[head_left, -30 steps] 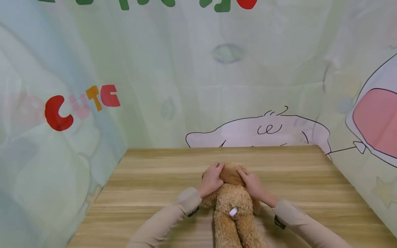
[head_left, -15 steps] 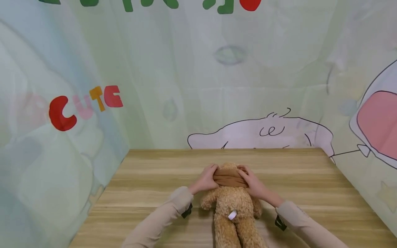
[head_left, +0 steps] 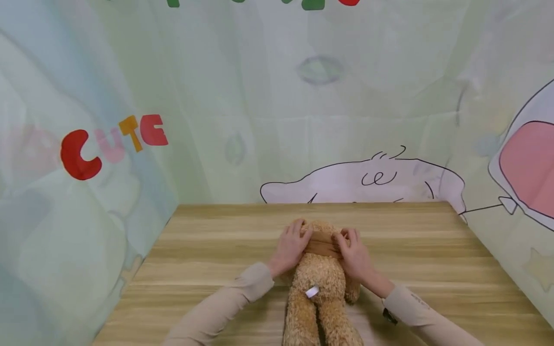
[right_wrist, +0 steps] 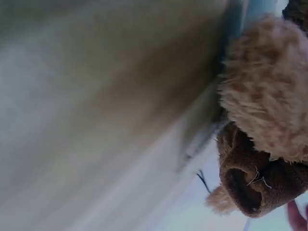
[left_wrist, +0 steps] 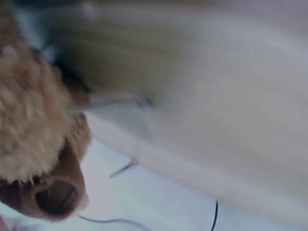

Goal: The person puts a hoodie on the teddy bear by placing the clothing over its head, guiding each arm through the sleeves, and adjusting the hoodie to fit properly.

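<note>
A curly tan plush toy [head_left: 318, 278] lies lengthwise on the wooden table, a white label at its rump and its legs toward me. Brown cloth [head_left: 322, 243] crosses its head in folds. My left hand [head_left: 291, 246] holds the cloth's left side, thumb on top, fingers over the head's edge. At the right side my right hand [head_left: 354, 254] pinches the cloth between thumb and fingers. In the left wrist view the brown cloth [left_wrist: 72, 173] shows a round opening below tan fur; a similar opening appears in the brown cloth [right_wrist: 260, 192] in the right wrist view. The toy's face is hidden.
The wooden table [head_left: 207, 250] reaches back to a printed curtain [head_left: 207, 96] with cartoon drawings and coloured letters. Curtain also hangs along the left and right sides. Both wrist views are partly blurred.
My left hand first moved outward, stretching the cloth wide, then came back inward over the head's side. The plush toy has shifted slightly left; my right hand stays at the cloth's right side.
</note>
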{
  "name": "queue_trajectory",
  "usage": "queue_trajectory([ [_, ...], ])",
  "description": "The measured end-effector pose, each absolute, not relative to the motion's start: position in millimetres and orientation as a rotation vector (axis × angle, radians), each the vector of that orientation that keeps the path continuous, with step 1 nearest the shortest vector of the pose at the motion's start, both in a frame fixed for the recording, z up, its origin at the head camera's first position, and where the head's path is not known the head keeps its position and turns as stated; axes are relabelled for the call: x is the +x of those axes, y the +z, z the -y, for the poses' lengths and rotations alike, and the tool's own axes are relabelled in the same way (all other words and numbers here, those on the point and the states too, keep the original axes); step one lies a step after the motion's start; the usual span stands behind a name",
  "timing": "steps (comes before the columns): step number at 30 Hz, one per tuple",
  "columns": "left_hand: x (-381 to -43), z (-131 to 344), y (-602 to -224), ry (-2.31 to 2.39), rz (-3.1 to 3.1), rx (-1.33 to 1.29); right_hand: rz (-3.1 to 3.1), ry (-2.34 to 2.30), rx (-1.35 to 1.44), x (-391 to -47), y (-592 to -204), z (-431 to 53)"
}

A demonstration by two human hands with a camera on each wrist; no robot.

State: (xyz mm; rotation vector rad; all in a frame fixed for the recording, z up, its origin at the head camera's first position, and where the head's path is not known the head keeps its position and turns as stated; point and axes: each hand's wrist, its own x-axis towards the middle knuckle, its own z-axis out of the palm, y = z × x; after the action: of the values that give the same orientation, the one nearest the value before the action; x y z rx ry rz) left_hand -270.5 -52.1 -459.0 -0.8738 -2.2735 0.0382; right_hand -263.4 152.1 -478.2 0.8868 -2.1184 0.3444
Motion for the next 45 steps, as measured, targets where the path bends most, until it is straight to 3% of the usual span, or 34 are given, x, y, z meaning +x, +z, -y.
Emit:
queue_trajectory([
  [6, -267, 61, -458, 0.372, 1.877, -1.086, 1.906, 0.238, 1.009, -265, -476, -152],
  [14, -252, 66, -462, 0.373, 1.892, -0.992, 1.858, 0.046, 1.041, -258, -474, -155],
  [18, -245, 66, -452, 0.089, 2.164, -1.076, 1.857, 0.122, 1.043, -256, -472, -152],
  [25, -234, 82, -424, -0.594, 2.768, -1.195, 2.056, 0.680, 1.137, -248, -469, -157],
  [30, -221, 85, -431, -0.672, 2.972, -1.005, 2.088, 0.684, 1.009, -235, -475, -160],
  [35, -214, 82, -448, -1.123, 2.978, -0.708, 2.140, 0.783, 0.917, -230, -480, -158],
  [45, -215, 82, -472, -1.612, 2.659, -0.546, 2.600, 1.849, 1.248, -226, -471, -186],
])
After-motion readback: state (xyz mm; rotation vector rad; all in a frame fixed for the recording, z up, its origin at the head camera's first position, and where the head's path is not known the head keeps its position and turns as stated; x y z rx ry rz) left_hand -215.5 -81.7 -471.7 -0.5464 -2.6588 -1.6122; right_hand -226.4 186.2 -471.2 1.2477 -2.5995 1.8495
